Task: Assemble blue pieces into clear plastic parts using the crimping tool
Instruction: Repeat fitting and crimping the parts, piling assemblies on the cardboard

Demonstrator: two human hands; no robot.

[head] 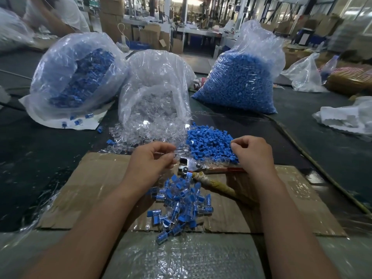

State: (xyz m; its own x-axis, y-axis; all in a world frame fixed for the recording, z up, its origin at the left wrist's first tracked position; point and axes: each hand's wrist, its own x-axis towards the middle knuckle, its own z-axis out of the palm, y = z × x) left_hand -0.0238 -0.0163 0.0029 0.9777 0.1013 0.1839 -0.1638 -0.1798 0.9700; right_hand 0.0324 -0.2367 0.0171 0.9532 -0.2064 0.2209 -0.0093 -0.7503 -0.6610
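Observation:
My left hand [154, 158] pinches a clear plastic part [178, 153] at the edge of the spilled heap of clear parts [141, 135]. My right hand [252, 153] hovers with curled fingers over the loose pile of blue pieces [209, 141]; whether it pinches a piece is hidden. The crimping tool [193, 167] lies on the cardboard sheet [96, 188] between my hands, its wrapped handle [215, 184] pointing toward me and its red handle [231, 169] running under my right hand. A pile of assembled blue-and-clear parts [179, 206] sits on the cardboard below the tool.
Three plastic bags stand behind: assembled parts at the left [80, 77], clear parts in the middle [157, 93], blue pieces at the right [241, 81]. Crumpled plastic bags [346, 117] lie far right. Another person [58, 15] works at the back left. Bubble wrap [181, 256] covers the near edge.

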